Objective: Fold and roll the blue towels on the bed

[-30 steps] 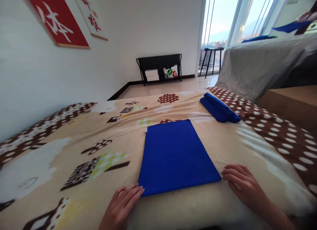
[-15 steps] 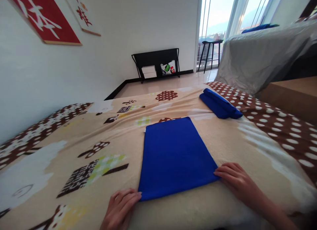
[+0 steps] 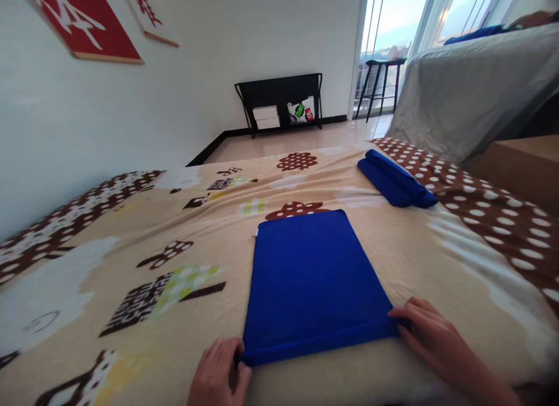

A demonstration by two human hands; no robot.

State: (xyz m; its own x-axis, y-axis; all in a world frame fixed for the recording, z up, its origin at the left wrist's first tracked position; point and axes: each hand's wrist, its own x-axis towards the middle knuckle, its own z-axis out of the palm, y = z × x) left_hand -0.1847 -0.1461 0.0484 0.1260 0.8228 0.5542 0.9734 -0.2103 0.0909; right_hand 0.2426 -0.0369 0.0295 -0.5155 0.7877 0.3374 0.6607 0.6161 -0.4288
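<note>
A flat blue cloth (image 3: 318, 278), roughly rectangular, lies on the patterned blanket (image 3: 205, 313), with a small white tag at its far left corner. My left hand (image 3: 220, 371) pinches the near left corner. At the near right corner my right hand (image 3: 432, 336) grips the cloth between thumb and fingers. Between the hands, the near edge is slightly raised and curled. Farther off to the right lies a folded blue cloth (image 3: 395, 179), touched by neither hand.
Beyond the bed stand a black rack (image 3: 279, 94) with white boxes, and a dark stool (image 3: 379, 85) by the window. At right are a plastic-draped piece of furniture (image 3: 471, 91), a brown box (image 3: 524, 167) and another person's hand (image 3: 535, 20).
Both hands have closed on the near corners, where their fingers lay flatter before. The near edge of the cloth has lifted and curled. The view has shifted slightly.
</note>
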